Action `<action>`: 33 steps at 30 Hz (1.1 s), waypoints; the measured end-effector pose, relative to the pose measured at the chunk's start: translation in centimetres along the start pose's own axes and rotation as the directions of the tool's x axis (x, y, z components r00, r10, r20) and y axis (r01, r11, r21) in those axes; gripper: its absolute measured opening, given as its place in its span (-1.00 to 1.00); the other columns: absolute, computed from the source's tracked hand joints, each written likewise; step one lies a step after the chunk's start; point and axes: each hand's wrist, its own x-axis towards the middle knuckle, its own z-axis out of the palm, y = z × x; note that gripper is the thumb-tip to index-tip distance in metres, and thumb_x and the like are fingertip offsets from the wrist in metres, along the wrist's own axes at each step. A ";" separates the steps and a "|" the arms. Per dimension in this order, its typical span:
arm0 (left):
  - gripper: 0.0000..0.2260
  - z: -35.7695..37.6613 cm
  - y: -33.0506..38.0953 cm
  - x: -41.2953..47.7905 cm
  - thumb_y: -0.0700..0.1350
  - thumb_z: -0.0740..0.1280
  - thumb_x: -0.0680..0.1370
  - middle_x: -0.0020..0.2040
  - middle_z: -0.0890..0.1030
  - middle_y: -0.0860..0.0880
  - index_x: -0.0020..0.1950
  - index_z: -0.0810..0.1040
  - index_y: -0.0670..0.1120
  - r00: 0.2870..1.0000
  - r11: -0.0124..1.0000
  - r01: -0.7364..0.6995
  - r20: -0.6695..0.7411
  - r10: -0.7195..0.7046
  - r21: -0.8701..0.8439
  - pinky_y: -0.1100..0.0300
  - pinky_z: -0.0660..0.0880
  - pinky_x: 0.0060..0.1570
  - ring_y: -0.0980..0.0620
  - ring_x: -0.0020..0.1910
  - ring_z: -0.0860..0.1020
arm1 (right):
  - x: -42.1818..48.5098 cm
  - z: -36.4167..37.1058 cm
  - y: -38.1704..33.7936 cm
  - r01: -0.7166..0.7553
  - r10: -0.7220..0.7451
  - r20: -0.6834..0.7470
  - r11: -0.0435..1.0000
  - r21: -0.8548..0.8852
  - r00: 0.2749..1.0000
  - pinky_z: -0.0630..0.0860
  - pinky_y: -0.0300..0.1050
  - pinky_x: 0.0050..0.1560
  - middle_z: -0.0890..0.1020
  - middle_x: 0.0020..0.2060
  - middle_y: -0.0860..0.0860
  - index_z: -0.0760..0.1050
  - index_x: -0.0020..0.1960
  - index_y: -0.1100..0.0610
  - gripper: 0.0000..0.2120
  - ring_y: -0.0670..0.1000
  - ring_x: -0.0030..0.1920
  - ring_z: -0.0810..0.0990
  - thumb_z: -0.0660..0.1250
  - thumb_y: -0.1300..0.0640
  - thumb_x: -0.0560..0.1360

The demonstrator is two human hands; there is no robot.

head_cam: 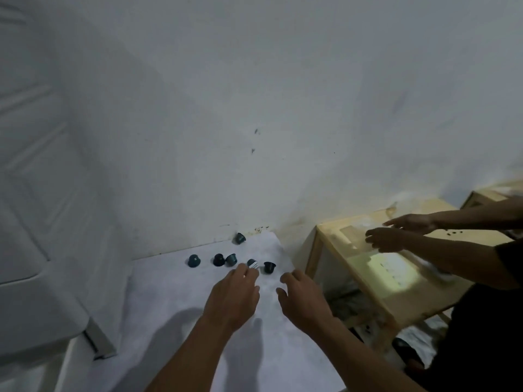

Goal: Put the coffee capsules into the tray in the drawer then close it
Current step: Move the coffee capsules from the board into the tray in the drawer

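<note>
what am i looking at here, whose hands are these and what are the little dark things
There is no machine here: one camera sits on a person's head, looking down at their own bare hands. The left hand reaches to six small dark coffee capsules on a white surface; its fingers meet one capsule, though a grip is unclear. The right hand hovers open, holding nothing. At the right a second person holds both hands over a wooden table.
</note>
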 end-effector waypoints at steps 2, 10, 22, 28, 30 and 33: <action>-0.69 1.0 0.5 1.5 -0.03 0.15 0.60 0.29 0.45 -0.02 0.33 0.40 -0.04 1.000 1.000 0.016 0.017 -0.016 -0.007 0.21 0.48 0.05 0.01 0.19 0.50 | 1.4 -0.2 1.3 0.024 -0.023 0.046 1.000 -0.004 0.999 0.48 -0.13 0.16 0.51 0.22 0.06 0.42 0.29 0.11 -0.69 0.03 0.15 0.49 0.14 0.01 0.61; -0.70 3.9 -1.6 5.1 -0.06 0.17 0.60 0.27 0.43 -0.03 0.33 0.38 -0.04 0.984 0.995 0.099 0.148 -0.101 0.018 0.16 0.48 0.10 -0.01 0.18 0.50 | 5.7 2.1 3.0 0.009 -0.018 0.152 0.998 0.064 0.988 0.42 -0.13 0.22 0.47 0.28 0.08 0.40 0.34 0.15 -0.65 0.05 0.21 0.47 0.14 0.04 0.62; -0.70 10.6 -7.6 10.1 -0.25 0.23 0.55 0.16 0.47 -0.09 0.27 0.45 -0.11 0.960 0.986 0.121 0.265 -0.089 -0.110 0.16 0.45 0.05 -0.07 0.10 0.52 | 12.9 8.0 3.8 -0.240 0.209 0.242 0.965 0.109 0.948 0.44 -0.04 0.13 0.47 0.22 0.10 0.36 0.33 0.06 -0.68 0.12 0.16 0.50 0.16 0.08 0.58; -0.71 12.3 -8.3 13.4 -0.30 0.23 0.52 0.21 0.36 -0.14 0.20 0.48 -0.09 0.952 0.964 0.153 0.293 -0.085 -0.217 0.05 0.47 0.05 -0.12 0.11 0.45 | 15.4 9.9 4.1 -0.337 0.304 0.243 0.936 0.104 0.921 0.42 -0.01 0.06 0.48 0.18 0.14 0.35 0.30 0.05 -0.68 0.19 0.12 0.50 0.18 0.05 0.56; -0.76 13.1 -8.6 13.8 -0.23 0.25 0.55 0.25 0.34 -0.16 0.21 0.48 -0.10 0.953 0.970 0.135 0.293 -0.072 -0.204 0.12 0.41 0.08 -0.11 0.15 0.42 | 15.8 10.3 4.2 -0.347 0.314 0.247 0.932 0.103 0.917 0.40 -0.05 0.05 0.48 0.19 0.12 0.36 0.31 0.04 -0.67 0.16 0.14 0.50 0.18 0.02 0.57; -0.79 14.1 -8.8 14.4 -0.17 0.26 0.57 0.21 0.39 -0.17 0.20 0.52 -0.13 0.966 0.969 0.113 0.252 -0.055 -0.219 0.15 0.39 0.07 -0.09 0.16 0.43 | 16.4 10.8 4.5 -0.346 0.313 0.249 0.933 0.101 0.916 0.38 -0.09 0.02 0.49 0.17 0.10 0.39 0.29 0.04 -0.70 0.13 0.12 0.50 0.18 0.02 0.58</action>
